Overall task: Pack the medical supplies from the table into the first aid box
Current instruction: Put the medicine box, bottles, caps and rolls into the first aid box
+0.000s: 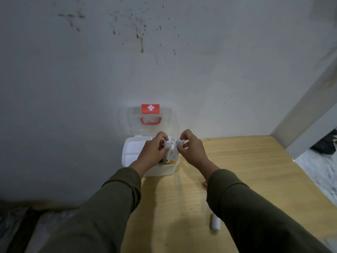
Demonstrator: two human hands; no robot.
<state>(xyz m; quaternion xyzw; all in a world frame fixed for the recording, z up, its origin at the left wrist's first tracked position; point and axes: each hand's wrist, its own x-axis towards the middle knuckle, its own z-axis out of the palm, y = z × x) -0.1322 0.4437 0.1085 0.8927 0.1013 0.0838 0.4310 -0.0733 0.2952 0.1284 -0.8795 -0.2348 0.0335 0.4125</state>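
A white first aid box stands open at the table's far left corner, its clear lid with a red cross label and red handle leaning against the wall. My left hand grips a white tube upright over the box. My right hand pinches the top of a second white tube beside it, its lower end inside the box. Something yellow shows in the box under the tubes. A white tube-like item lies on the table near my right sleeve.
The wooden table meets a stained grey wall at the back. A small red item peeks out beside my right forearm. A white pillar stands at the right, with floor and a dark bag beyond the table's right edge.
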